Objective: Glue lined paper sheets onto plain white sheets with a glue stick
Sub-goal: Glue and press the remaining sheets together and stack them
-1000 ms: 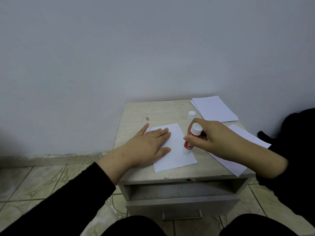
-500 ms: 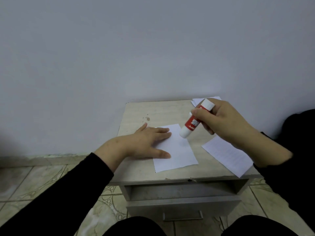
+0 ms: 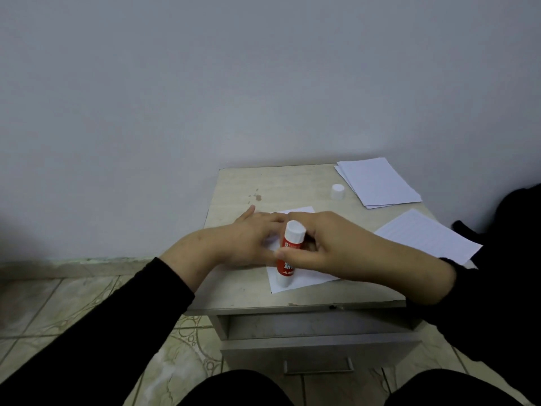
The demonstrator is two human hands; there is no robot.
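Right hand [image 3: 328, 247] gripping a red-and-white cylindrical glue stick [image 3: 288, 253], held nearly upright, long axis vertical, white knob end up, lower tip on a plain white paper sheet [image 3: 301, 281] near its front-left corner. Left hand [image 3: 248, 238] flat, fingers straight, pressing that sheet's left side. Bare beige tabletop [image 3: 263, 297] toward the front edge; lined sheet [image 3: 427, 235] right, white cap [image 3: 337, 191] and paper stack [image 3: 377, 186] behind.

The glue stick [image 3: 288, 260] is red with white ends. The sheet [image 3: 304, 281] beneath it is plain white; the sheet [image 3: 424, 238] at the table's right edge is faintly lined.
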